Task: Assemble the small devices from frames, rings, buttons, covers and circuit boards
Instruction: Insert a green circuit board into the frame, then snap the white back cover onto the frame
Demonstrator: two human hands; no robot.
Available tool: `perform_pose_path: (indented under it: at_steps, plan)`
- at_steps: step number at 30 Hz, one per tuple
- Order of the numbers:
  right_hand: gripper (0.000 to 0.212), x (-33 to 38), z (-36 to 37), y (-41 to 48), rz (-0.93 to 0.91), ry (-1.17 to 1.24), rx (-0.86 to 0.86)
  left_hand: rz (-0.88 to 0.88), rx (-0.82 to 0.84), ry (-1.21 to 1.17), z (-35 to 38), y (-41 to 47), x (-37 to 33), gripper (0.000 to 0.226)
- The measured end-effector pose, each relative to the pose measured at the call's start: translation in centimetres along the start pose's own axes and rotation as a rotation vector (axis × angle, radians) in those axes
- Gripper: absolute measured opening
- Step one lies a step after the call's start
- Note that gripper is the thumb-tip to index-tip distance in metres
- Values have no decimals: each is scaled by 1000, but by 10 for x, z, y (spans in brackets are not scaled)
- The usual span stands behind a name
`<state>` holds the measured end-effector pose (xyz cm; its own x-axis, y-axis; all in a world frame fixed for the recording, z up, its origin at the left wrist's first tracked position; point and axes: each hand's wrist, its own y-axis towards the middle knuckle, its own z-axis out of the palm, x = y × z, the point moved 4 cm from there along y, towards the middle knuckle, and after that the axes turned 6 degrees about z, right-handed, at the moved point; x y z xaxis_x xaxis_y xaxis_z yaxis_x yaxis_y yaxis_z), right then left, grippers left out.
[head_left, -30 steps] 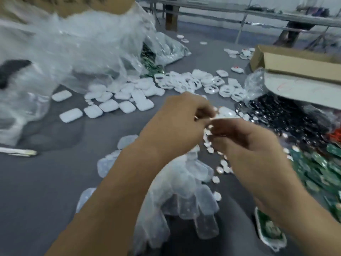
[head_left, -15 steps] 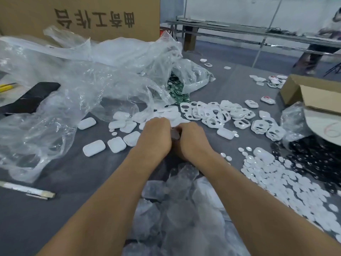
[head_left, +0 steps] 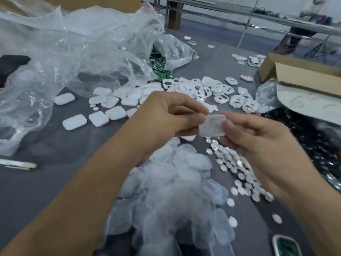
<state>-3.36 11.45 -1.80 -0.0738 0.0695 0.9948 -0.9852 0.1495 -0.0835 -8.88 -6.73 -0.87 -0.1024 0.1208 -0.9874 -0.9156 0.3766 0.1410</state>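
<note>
While both hands pinch it, one translucent cover (head_left: 212, 126) hangs in the air over the middle of the table (head_left: 55, 182), just above the near pile of covers (head_left: 175, 182). The left hand (head_left: 166, 115) has its thumb and curled fingers on the cover's left edge. The right hand (head_left: 262, 139) has its thumb on the front face at the right edge, with the fingers behind. Both grips are narrow and on the rim only. The frame is blurry, so I cannot tell if a second part sits behind the cover.

I judge this an early step: a single cover taken and turned to orient it, not yet mated to anything.

Parts I can see:
- Buttons (head_left: 238, 167) are strewn under the right hand, running toward the near right corner.
- White frames (head_left: 208, 89) with cut-outs are heaped past the hands toward the far edge.
- Dark rings (head_left: 304, 137) lie along the right edge, near a cardboard box (head_left: 304, 74).
- Green circuit boards (head_left: 160, 65) spill from a plastic bag (head_left: 73, 61) on the far left side.
- White shells (head_left: 74, 122) lie left of centre.

For the next move I'd guess one hand must let go and fetch a mating part, a button or a frame, while the other keeps the cover level. It looks thin and light, so it should be held at the edges.
</note>
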Motion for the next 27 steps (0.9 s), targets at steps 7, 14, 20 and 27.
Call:
perform_pose_path:
  at_steps: [7, 14, 20, 27]
  plan:
    - [61, -17, -77, -116, -73, 100, -63, 146, 195, 74, 105, -53, 12, 19]
    - [31, -41, -104, -154, -301, -108, -321, 57, 247, -233, 170, -71, 53, 26]
    - [42, -47, -112, -151, -451, -366, -357, -37, 301, -460, 179, -71, 68, 32]
    - [54, -54, -119, -147, -546, -578, -354, -162, 306, -553, 181, -73, 64, 38]
